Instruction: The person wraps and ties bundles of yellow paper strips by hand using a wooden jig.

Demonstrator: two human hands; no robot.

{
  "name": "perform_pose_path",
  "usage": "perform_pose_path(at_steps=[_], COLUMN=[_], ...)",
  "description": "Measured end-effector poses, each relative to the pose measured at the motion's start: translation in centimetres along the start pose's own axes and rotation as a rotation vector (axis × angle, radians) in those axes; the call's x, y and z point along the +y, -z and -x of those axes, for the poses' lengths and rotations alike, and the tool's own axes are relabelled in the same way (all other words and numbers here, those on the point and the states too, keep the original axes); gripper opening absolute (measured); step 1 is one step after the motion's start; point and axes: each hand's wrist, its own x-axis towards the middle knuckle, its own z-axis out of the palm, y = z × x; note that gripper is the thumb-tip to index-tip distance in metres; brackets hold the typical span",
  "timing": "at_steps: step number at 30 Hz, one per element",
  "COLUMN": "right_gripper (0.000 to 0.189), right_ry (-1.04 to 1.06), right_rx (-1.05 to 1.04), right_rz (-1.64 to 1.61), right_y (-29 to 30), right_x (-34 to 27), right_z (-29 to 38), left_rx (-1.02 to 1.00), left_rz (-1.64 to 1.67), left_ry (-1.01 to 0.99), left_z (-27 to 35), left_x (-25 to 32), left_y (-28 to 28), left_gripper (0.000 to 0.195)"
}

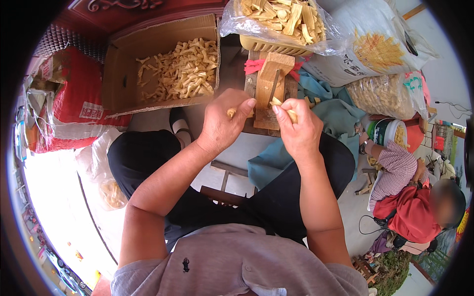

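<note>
My left hand is curled around a pale piece, perhaps wood or dried plant; its round end shows by the thumb. In my right hand, between thumb and fingers, is another pale yellow piece. Both hands are at the near end of a wooden block with a long slot and a raised, slanted top part. The block rests on a wooden bench, and a pink cloth strip is tied across it. The left hand is slightly blurred.
A cardboard box of small pale pieces stands at left. Beyond the block, a yellow plastic basket holds larger chunks. Filled sacks and blue-green cloth lie at right. A seated person is at far right, near a bucket.
</note>
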Motion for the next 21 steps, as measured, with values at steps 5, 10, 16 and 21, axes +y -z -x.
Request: perform_pose_path(at_steps=[5, 10, 16, 21], right_gripper=[0.020, 0.040, 0.041, 0.014], right_ry=[0.422, 0.430, 0.538, 0.515], right_rx=[-0.147, -0.267, -0.254, -0.053], right_rz=[-0.213, -0.242, -0.323, -0.426], right_y=[-1.5, -2.2, -1.2, 1.4], right_x=[-2.6, -3.0, -2.7, -2.1], right_z=[1.4, 1.8, 1.4, -0.9], left_rx=[-0.296, -0.167, -0.467, -1.291], left_rz=[0.665, 0.622, 0.463, 0.711], left_ry=[0.645, 0.548, 0.763, 0.830], left_z=[3.4, 3.5, 3.2, 2.9], left_x=[1.9, 2.7, 2.5, 5.1], left_y=[1.1, 1.4, 2.1, 3.4], left_gripper=[0.027, 0.023, 0.025, 0.029])
